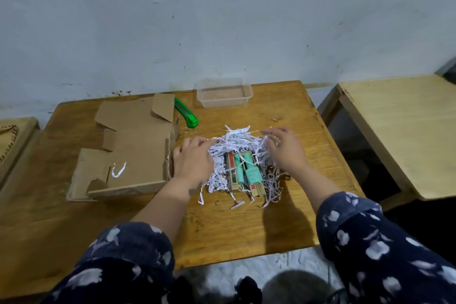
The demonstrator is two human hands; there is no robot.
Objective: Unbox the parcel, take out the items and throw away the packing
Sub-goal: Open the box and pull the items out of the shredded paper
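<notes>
Packing: heap of white shredded paper strips (237,148) – centre of wooden table (246,224)
Items: teal tubes (249,170) amid shreds
Left hand (193,159): fingers curled into shreds, 9 o'clock side
Right hand (286,148): likewise, 3 o'clock
Parcel: opened brown cardboard box (130,148) – 9 o'clock of heap

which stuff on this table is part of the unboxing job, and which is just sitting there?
Part of the job:
- opened brown cardboard box, one paper strip left inside
- pile of white shredded paper packing
- mint-green tubes and slim cartons lying in the shreds
- left hand and right hand, both on the pile

Lying about:
- green utility knife
- clear plastic tub
- neighbouring wooden table
</notes>
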